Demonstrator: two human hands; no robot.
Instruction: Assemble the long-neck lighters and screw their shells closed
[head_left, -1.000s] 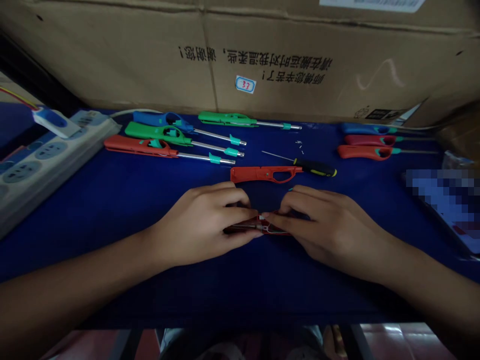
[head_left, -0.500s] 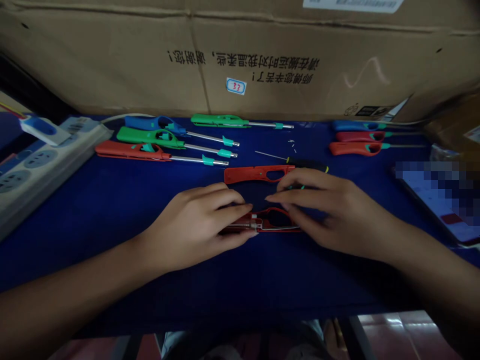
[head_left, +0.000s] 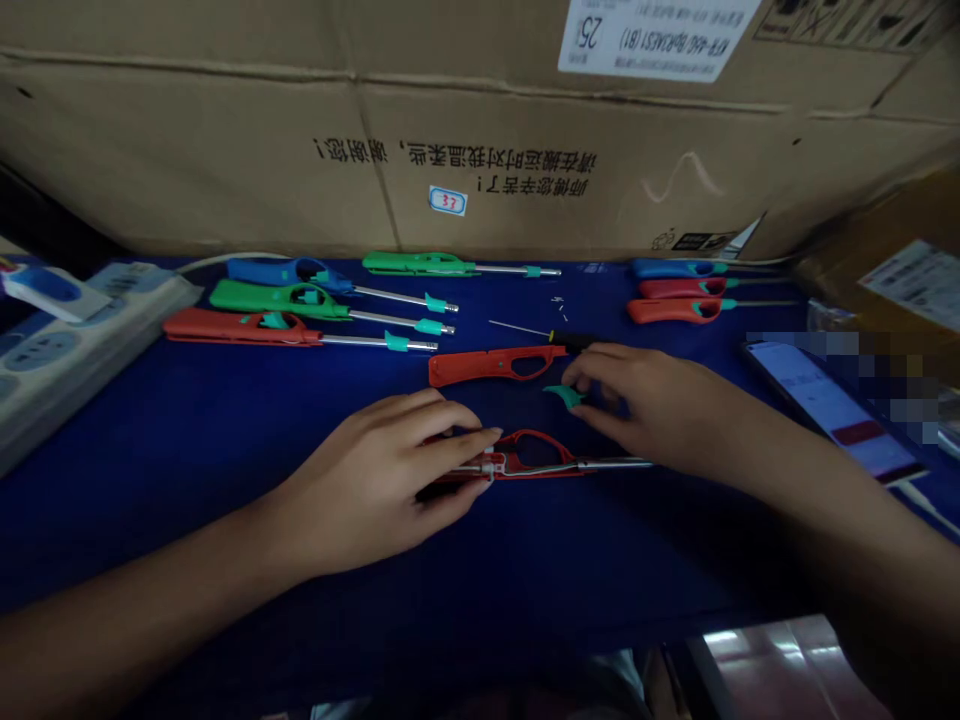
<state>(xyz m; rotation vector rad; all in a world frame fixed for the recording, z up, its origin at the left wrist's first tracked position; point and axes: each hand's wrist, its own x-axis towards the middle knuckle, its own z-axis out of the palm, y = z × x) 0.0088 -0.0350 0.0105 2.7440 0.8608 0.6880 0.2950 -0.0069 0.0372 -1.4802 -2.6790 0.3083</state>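
Note:
My left hand is closed around the handle end of an opened red lighter half, keeping it on the blue cloth. Inside that half lie a wire and a white part, and a metal tube runs out to the right; the fingers hide the rest. My right hand pinches a small green trigger between thumb and fingers, above and right of the lighter half's loop. Behind it lies the matching red cover half. A screwdriver with a dark handle rests just beyond, partly covered by my right hand.
Assembled red, green and blue lighters lie at the left, with another green lighter at the back. Three more handles, small screws, a phone, a power strip and a carton surround the work.
My right hand has moved right, away from the lighter half, and now grips the green trigger, which was mostly hidden. My left hand keeps its hold. The camera view has shifted.

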